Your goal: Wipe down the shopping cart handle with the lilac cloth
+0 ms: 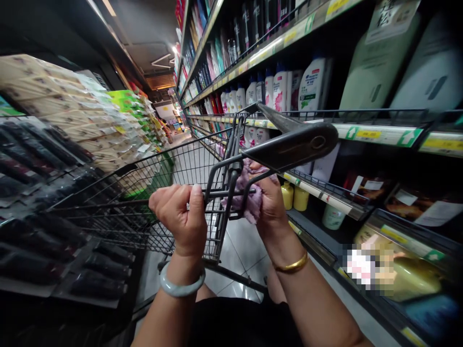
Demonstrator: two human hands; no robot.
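Note:
A wire shopping cart (195, 159) stands right in front of me, its dark handle (300, 147) jutting toward the right. My left hand (183, 212) is closed around a bar on the cart's near side, thumb up. In my right hand (269, 197) is a crumpled purple cloth (249, 193), pressed against the thin metal bars below the handle. Part of the cloth is hidden behind these bars. A pale bangle (183, 284) circles my left wrist and a gold bracelet (292, 262) my right.
Shelves with shampoo bottles (313, 84) and large pump bottles (376, 72) line the right side close by. Stacked packaged goods (54, 106) and dark packs (32, 159) rise on the left. Tiled floor (240, 250) shows beneath the cart, and the aisle runs on ahead.

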